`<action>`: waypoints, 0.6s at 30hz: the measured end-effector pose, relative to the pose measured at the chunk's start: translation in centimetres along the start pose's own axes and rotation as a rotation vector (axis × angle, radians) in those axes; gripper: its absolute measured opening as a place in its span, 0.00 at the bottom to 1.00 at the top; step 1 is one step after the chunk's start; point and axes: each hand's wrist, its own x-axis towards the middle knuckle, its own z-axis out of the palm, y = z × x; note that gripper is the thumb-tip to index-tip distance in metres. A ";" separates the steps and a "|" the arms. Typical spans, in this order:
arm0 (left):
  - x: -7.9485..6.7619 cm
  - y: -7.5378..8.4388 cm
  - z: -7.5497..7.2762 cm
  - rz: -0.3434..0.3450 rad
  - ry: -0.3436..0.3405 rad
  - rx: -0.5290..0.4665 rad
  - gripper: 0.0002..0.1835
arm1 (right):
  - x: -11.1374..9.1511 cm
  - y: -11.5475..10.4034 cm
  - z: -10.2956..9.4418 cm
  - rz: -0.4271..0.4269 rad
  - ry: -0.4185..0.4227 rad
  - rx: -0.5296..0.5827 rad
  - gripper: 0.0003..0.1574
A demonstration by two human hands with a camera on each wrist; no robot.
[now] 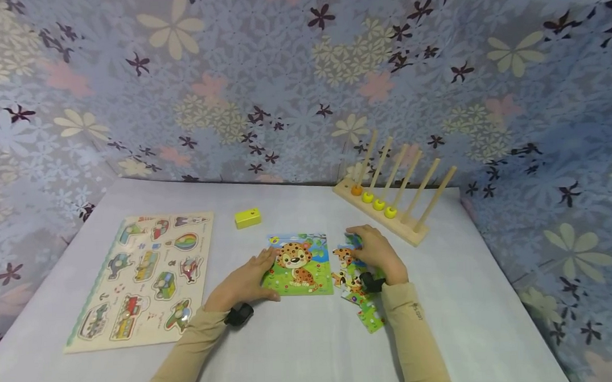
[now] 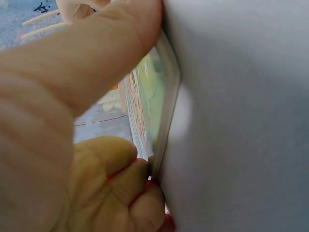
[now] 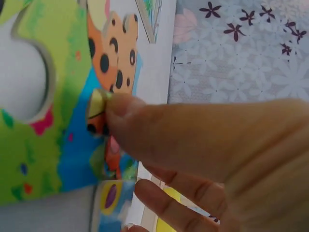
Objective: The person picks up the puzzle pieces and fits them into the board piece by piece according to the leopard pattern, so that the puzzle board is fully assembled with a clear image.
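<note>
A square leopard picture board (image 1: 300, 271) lies flat on the table between the hands. My left hand (image 1: 245, 280) rests along its left edge, thumb spread toward the lower corner; the left wrist view shows the thumb and fingers touching the board's edge (image 2: 170, 104). To the right of the board, jigsaw pieces (image 1: 347, 280) with leopard and grass prints lie in a loose column. Over their upper end is my right hand (image 1: 377, 249). Its thumb (image 3: 126, 113) presses on a small spotted puzzle piece (image 3: 96, 110) in the right wrist view, the index fingertip being hidden.
A wooden inset board with vehicle pictures (image 1: 152, 266) lies on the left. Behind sits a yellow block (image 1: 248, 218). At the back right stands a wooden peg rack (image 1: 384, 210) with several upright rods and a few beads. A flowered cloth (image 1: 281, 101) hangs behind the table.
</note>
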 end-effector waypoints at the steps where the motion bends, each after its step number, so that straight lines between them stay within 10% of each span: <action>1: -0.1 -0.1 0.0 0.001 0.002 -0.002 0.58 | -0.1 -0.2 0.0 0.002 0.003 -0.005 0.35; 18: 0.0 -0.4 0.4 0.024 0.015 -0.001 0.58 | -0.5 -2.1 0.9 0.015 0.023 0.037 0.34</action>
